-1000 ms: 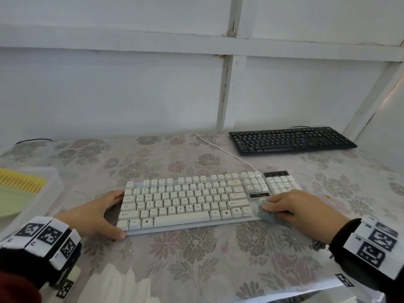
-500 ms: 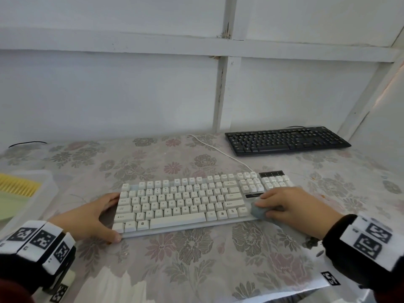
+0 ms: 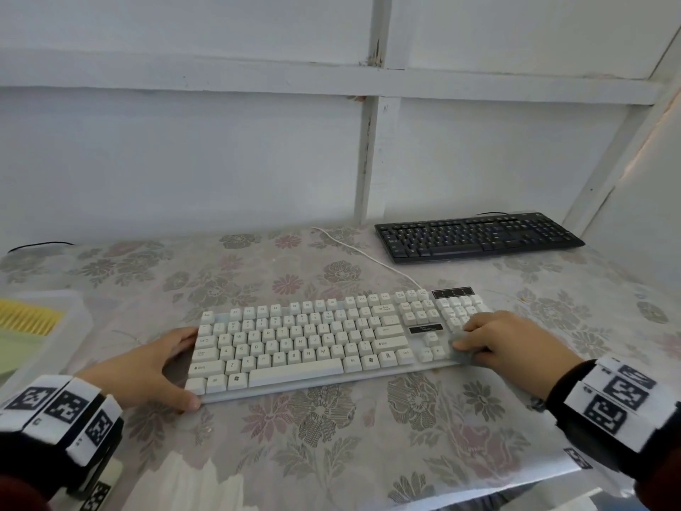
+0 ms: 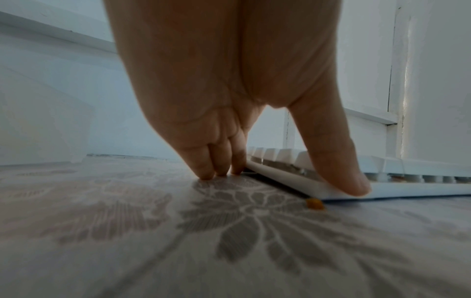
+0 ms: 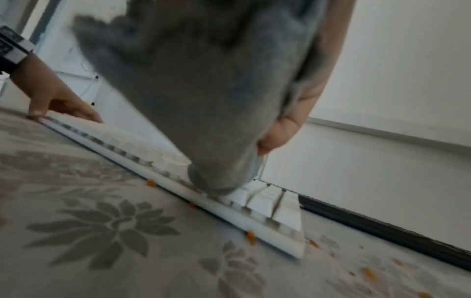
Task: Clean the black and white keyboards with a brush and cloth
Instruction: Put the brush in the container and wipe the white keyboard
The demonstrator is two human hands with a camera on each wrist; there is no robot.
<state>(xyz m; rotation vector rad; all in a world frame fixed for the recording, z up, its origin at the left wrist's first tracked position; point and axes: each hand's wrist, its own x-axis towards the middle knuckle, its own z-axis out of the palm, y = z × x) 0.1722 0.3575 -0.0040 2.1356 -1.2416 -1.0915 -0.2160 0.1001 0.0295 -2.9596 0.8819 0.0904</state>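
The fingers [image 3: 184,335] of the left hand [image 3: 142,366] lie straight, braced against the left end of the white keyboard [image 3: 294,341] on the bench [image 3: 331,437]. The right hand [image 3: 516,344], fingers clamped on the grey cloth [image 5: 203,100], has shifted rightward from the arrow-key block onto the numeric keypad. Wiping is near the keyboard's right end; the black keyboard [image 3: 475,236] lies untouched behind.

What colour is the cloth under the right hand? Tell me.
Grey. The cloth shows best in the right wrist view, pressed onto the white keyboard.
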